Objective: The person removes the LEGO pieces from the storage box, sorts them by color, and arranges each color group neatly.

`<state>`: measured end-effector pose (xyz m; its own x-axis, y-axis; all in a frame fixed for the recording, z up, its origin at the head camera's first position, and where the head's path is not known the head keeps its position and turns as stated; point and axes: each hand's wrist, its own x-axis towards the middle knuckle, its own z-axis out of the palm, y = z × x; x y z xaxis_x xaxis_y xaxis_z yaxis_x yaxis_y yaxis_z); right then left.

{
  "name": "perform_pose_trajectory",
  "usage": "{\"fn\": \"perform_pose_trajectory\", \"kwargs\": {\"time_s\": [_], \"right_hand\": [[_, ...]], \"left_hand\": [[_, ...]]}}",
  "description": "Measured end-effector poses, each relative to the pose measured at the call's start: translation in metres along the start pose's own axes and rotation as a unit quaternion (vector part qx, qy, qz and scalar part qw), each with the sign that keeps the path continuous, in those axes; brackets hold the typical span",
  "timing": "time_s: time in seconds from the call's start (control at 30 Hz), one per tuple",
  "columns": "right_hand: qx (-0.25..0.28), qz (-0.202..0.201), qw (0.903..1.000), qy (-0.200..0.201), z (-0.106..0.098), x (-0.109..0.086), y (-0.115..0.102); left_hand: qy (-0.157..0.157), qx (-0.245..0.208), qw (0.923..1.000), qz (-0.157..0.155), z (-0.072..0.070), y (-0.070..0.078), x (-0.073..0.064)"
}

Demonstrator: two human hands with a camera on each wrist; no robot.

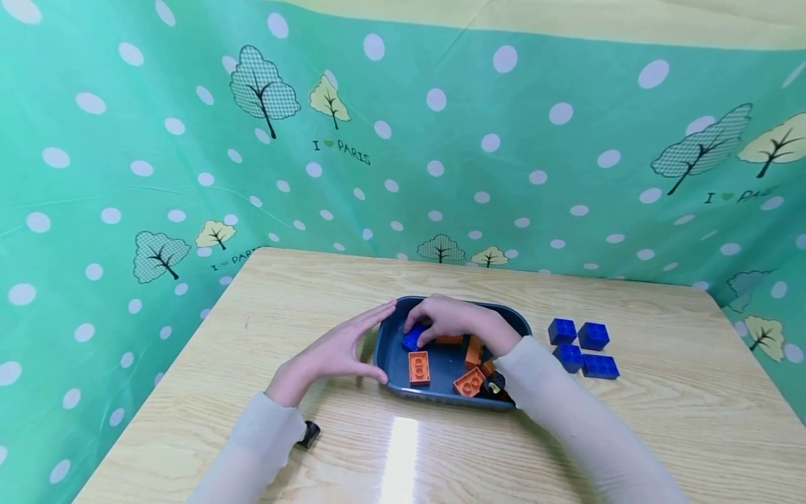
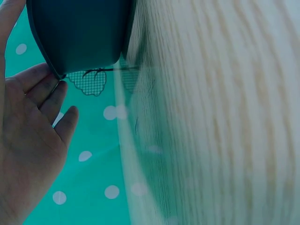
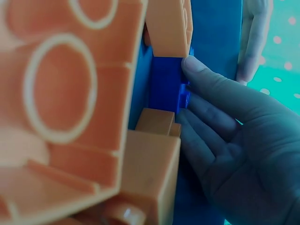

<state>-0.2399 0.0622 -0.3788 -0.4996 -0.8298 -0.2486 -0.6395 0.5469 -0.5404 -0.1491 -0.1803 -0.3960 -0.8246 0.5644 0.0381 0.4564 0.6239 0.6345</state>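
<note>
A dark blue-grey tray [image 1: 441, 399] stands on the table with building bricks inside. My right hand [image 1: 452, 316] reaches into its left half and pinches a blue brick [image 1: 412, 339] between thumb and fingers. In the right wrist view the blue brick [image 3: 165, 84] shows between the thumb tip and the fingers of the right hand [image 3: 248, 150]. My left hand [image 1: 336, 350] touches the tray's left side, fingers straight and thumb spread apart. The left wrist view shows the fingertips of the left hand [image 2: 37, 126] at the tray [image 2: 79, 37]. An orange brick [image 1: 418, 368] lies near the blue one.
More orange bricks [image 1: 469, 382] lie in the tray's right part, partly hidden by the right forearm. Several blue bricks [image 1: 569, 358] sit grouped on the table [image 1: 680, 378] to the tray's right. A patterned green curtain [image 1: 441, 182] hangs behind the table.
</note>
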Motion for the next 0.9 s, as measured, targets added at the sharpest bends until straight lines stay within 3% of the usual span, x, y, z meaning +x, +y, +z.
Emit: {"fn": "perform_pose_trajectory", "kwargs": {"time_s": [0.2, 0.6, 0.77, 0.9], "right_hand": [[0.010, 0.005, 0.9999, 0.004, 0.0014, -0.0003, -0.0024], [0.038, 0.004, 0.9986, -0.037, -0.0029, -0.0067, -0.0011], [0.020, -0.003, 0.9994, -0.029, -0.0017, -0.0051, 0.0003], [0.037, -0.015, 0.9991, -0.016, -0.0006, -0.0039, 0.0018]], "left_hand": [[0.001, 0.005, 1.0000, -0.001, 0.0010, -0.0011, -0.0007], [0.004, 0.002, 1.0000, 0.006, 0.0008, -0.0005, 0.0007], [0.005, 0.003, 1.0000, 0.007, 0.0008, -0.0004, 0.0008], [0.004, 0.002, 0.9999, 0.011, 0.0010, -0.0012, 0.0003]]}}
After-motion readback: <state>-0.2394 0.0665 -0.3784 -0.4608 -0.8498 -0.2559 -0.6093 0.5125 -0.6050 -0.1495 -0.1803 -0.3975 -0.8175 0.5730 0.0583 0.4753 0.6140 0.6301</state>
